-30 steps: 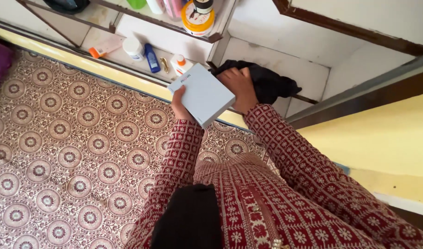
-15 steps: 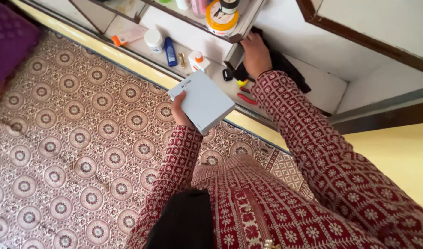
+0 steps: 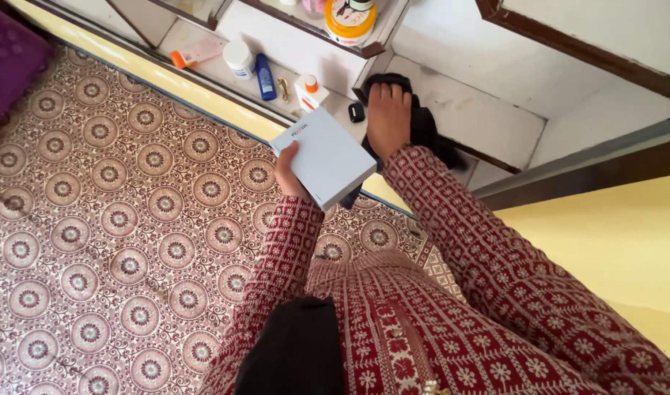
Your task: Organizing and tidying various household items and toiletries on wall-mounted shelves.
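- Left hand (image 3: pixel 289 174) fingers clasped around pale grey box (image 3: pixel 324 156), above floor.
- Right hand (image 3: pixel 388 121) fingers spread, pressing black cloth (image 3: pixel 425 130) at shelf (image 3: pixel 488 121) front edge.

At frame centre a pale grey-blue box (image 3: pixel 326 157); just above right, a black cloth (image 3: pixel 422 124). Dark red sleeves (image 3: pixel 488 241) carry white floral checks. Left, a maroon-and-cream medallion-patterned floor covering (image 3: pixel 115 219). Upper left, a blue bottle (image 3: pixel 265 77).

Patterned floor (image 3: pixel 115 241), white shelves (image 3: pixel 466 110), yellow wall (image 3: pixel 605 241)
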